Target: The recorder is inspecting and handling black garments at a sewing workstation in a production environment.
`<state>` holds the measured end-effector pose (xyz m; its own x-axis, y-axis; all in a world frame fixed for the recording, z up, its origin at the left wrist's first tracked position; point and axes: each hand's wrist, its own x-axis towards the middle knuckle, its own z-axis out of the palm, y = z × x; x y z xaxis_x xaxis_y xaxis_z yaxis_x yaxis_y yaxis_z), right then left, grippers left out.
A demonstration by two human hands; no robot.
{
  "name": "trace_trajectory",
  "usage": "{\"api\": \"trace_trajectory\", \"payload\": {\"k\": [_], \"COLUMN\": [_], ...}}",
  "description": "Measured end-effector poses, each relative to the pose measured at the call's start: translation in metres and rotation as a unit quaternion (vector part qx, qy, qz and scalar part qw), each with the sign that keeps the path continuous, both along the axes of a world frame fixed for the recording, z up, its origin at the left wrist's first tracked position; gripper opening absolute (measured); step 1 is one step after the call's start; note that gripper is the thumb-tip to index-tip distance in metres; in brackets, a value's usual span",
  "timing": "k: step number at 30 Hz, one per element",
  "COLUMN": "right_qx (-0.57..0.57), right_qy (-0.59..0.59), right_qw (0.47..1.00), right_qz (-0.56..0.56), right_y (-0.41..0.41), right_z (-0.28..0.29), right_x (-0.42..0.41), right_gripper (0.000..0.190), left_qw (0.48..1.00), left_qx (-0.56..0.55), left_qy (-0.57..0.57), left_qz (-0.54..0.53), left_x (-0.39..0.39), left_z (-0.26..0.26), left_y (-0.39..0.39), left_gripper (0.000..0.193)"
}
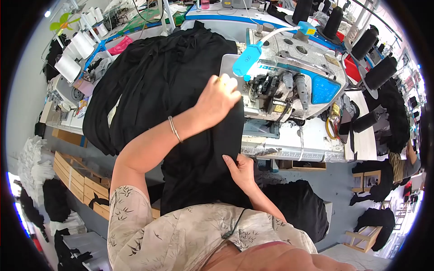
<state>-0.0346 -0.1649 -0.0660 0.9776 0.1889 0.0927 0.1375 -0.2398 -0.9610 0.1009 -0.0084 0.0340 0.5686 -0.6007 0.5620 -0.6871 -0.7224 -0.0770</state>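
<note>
Black fabric [190, 95] lies heaped over the table to the left of an overlock sewing machine [291, 74] and hangs down to my lap. My left hand [218, 101], a bangle on its wrist, is over the cloth beside the machine's needle area. Its fingers are curled, and their tips are hidden, so I cannot tell whether they grip the fabric. Lower down, my right hand [242, 169] pinches the fabric's right edge, thumb on top, at the table's front edge. A blue lamp [249, 60] on a white gooseneck shines beside my left hand.
Black thread cones [364, 44] stand right of the machine, and white cones [67, 67] at the left. Scissors [330, 128] with coloured handles lie at the table's right. A wooden bench [81, 179] is at lower left. Dark cloth [295, 206] is piled beside me.
</note>
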Motion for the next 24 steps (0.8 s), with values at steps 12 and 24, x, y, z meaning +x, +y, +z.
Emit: {"api": "trace_trajectory", "payload": {"k": [12, 24], "right_qx": [0.101, 0.255], "right_qy": [-0.014, 0.030], "right_qw": [0.993, 0.966], "right_qz": [-0.057, -0.036], "right_y": [-0.018, -0.005], "right_z": [-0.003, 0.000], "right_x": [-0.009, 0.050], "right_gripper": [0.014, 0.018], "left_qw": [0.986, 0.976], "left_qx": [-0.129, -0.170], "left_qy": [0.103, 0.134], "left_qz": [-0.026, -0.010], "left_x": [-0.029, 0.052], "left_z": [-0.021, -0.043], "left_y": [-0.017, 0.004], "left_gripper": [0.039, 0.032]}}
